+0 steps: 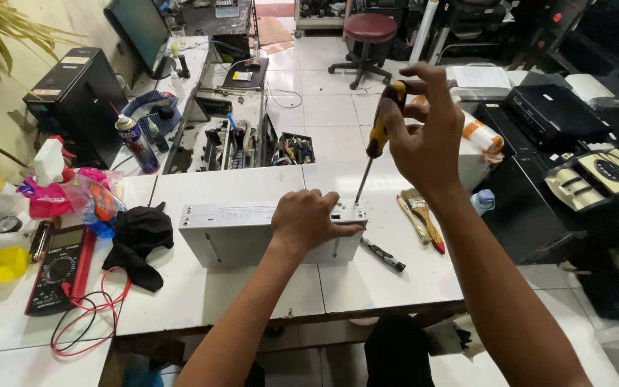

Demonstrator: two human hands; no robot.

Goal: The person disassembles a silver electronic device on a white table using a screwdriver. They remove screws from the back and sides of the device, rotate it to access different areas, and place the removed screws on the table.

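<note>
Grey metal case point(241, 233), long and boxy, lies flat mid-bench on the white tiled worktop point(388, 279), long side facing the wearer. Left hand point(308, 221) lies palm-down on its top right end, fingers together and curled over the front edge, pinning it. Right hand point(424, 136) is raised above the case's right end, fingers clamped round the yellow-and-black handle of a screwdriver point(374, 147); shaft slants down-left, tip touching the case's top near the right corner.

Around it, big to small: black PC tower point(77, 97) far left. Red multimeter point(62, 269) near left edge, red lead looped beside it. Black cloth point(137, 240) just left of the case. Spray can point(137, 143) behind that. Paintbrush point(420, 215) right of the case. Small black tool point(383, 256) near the case's front right corner.
</note>
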